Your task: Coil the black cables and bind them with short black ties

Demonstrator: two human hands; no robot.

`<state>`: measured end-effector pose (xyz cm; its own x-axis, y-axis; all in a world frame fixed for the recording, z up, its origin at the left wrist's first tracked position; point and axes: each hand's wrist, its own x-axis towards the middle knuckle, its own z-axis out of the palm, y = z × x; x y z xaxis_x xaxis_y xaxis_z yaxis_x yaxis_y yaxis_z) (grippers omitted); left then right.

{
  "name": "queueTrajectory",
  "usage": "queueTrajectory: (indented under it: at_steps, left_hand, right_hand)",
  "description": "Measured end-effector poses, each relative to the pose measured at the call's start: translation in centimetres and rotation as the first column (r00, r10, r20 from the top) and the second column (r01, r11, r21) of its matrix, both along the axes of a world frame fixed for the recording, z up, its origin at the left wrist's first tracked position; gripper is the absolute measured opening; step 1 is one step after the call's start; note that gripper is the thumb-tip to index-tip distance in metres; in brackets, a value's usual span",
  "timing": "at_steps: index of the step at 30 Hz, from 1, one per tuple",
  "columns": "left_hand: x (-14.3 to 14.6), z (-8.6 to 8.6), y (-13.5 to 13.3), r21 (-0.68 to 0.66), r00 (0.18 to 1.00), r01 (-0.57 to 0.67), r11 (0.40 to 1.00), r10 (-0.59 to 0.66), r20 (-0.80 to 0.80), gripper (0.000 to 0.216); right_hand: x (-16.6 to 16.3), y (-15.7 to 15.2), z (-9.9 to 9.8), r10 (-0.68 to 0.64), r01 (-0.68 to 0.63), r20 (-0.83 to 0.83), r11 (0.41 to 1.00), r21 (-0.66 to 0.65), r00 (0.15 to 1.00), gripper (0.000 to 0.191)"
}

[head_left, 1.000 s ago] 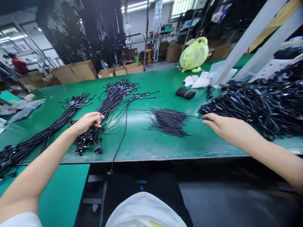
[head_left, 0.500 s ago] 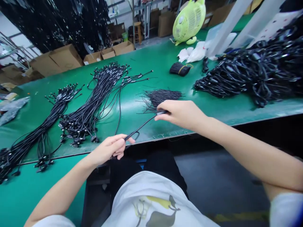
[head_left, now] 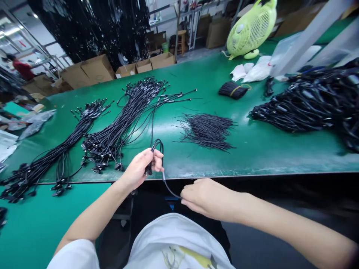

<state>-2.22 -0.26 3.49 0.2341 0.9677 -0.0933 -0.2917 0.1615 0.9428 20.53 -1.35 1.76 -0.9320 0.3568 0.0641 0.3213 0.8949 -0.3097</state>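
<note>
Now pinching a looped black cable (head_left: pixel 163 175) between thumb and fingers of the left hand (head_left: pixel 143 164), at the near edge of the desk (head_left: pixel 269 149). Gripping the cable farther along with the fingertips of the right hand (head_left: pixel 203 196), just to the right and nearer. Facing a pile of thin black strips (head_left: pixel 209 129) beyond the hands; having two cable bundles (head_left: pixel 130 112) to the left, a tangled cable heap (head_left: pixel 311 102) to the right, a pale-green fan (head_left: pixel 252 31) on the far side.
</note>
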Motion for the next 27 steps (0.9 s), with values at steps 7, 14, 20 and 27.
queueTrajectory:
  at_steps: [7, 14, 20, 27]
  left_hand:
    - [-2.6, 0.9, 0.4, -0.071, 0.987, -0.025, 0.997, 0.036, 0.156, 0.019]
    - [-6.4, 2.5, 0.6, -0.261, 0.746, -0.194, 0.946, 0.315, 0.586, 0.029]
    - [-7.5, 0.7, 0.5, -0.235, 0.939, -0.119, 0.965, 0.186, 0.288, 0.016]
    - [-2.2, 0.0, -1.0, 0.127, 0.969, 0.000, 0.992, 0.031, -0.245, 0.026]
  right_hand:
    - [4.1, 5.8, 0.5, -0.411, 0.421, -0.137, 0.906, 0.050, 0.901, 0.033]
    - [8.7, 8.2, -1.6, -0.534, 0.539, -0.132, 0.842, 0.001, 0.835, 0.038]
    - [9.4, 8.0, -1.9, -0.583, 0.600, -0.145, 0.785, 0.150, 0.799, 0.037]
    - [3.8, 3.1, 0.3, -0.179, 0.181, 0.030, 0.981, -0.071, 0.983, 0.030]
